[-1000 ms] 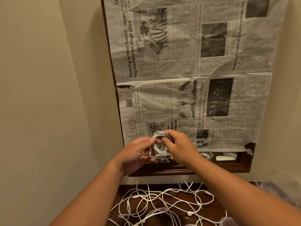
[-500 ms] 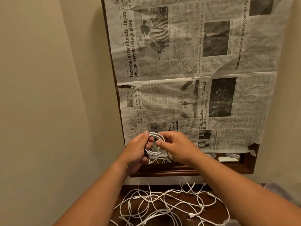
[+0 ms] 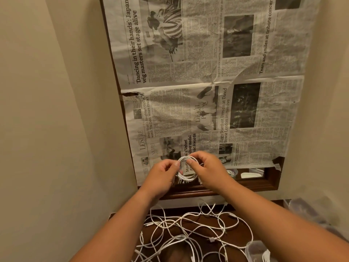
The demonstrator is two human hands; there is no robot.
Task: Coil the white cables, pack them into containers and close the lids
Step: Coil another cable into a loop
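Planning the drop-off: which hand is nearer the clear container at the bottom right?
Right. The right hand grips the coil up and left of the clear container; the left hand holds the coil's other side, farther left.

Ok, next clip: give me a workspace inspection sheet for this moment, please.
Surface: dark wooden table, mostly under cables.
Job's things: coiled white cable held up above the table; clear container at lower right, a white coil seemingly inside; blurred container at far right.
Clutter: nothing seen.
Hands: left hand pinches the coil's left side; right hand grips its right side.
Cables: loose white cables tangled on the table.
Surroundings: newspaper covering a wood-framed panel; beige walls.
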